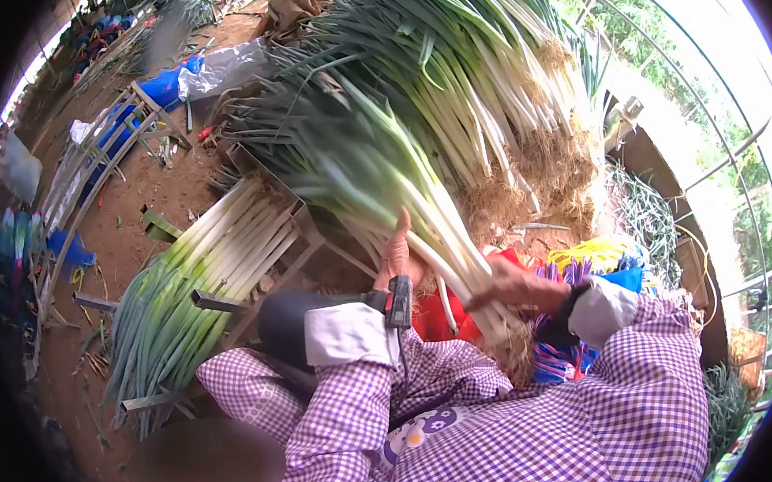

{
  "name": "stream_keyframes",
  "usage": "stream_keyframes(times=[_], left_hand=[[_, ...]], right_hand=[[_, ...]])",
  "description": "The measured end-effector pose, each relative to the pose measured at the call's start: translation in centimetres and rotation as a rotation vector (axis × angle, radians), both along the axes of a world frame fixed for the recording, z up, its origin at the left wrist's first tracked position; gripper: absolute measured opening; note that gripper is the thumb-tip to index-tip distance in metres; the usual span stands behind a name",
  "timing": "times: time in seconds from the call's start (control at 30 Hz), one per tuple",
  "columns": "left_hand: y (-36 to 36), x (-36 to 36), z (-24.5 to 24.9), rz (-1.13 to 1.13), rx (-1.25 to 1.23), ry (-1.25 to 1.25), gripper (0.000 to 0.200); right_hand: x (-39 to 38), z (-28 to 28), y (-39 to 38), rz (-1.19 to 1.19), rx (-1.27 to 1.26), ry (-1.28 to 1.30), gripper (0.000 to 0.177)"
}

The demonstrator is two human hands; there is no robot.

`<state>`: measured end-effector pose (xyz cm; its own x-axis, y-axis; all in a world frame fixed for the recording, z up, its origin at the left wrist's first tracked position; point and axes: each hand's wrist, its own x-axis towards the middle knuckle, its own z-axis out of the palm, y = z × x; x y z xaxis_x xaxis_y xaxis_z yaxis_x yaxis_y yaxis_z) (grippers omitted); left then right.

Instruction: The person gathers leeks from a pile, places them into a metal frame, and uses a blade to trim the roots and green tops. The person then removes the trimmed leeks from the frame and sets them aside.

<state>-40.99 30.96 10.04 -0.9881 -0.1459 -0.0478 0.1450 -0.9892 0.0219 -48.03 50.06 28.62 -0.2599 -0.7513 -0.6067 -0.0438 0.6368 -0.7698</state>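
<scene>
A bunch of long green onions with white stalks lies across my lap area, its hairy roots toward me and its leaves blurred at the upper left. My right hand is wrapped round the white stalks just above the roots. Against the left side of the bunch is my left hand, thumb pointing up and apart; its other fingers are partly hidden behind the stalks. To the left, a metal rack bears a pile of trimmed leeks with pale stalks and green tops.
A large heap of leeks with roots fills the upper middle. Coloured cords and red cloth lie at the right of my lap. A metal frame with blue sheeting stands at the upper left. Greenhouse hoops curve along the right.
</scene>
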Motion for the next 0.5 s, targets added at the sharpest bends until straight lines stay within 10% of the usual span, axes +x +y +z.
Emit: stream_keyframes(times=[0.07,0.5], left_hand=[[1.7,0.6,1.6,0.176,-0.104,-0.380,0.093],[7.7,2.1,0.5,0.227,-0.281,-0.419,0.088]], right_hand=[[1.8,1.2,2.6,-0.013,-0.034,-0.062,0.073],[6.1,-2.7,11.6,0.231,0.055,0.695,0.102]])
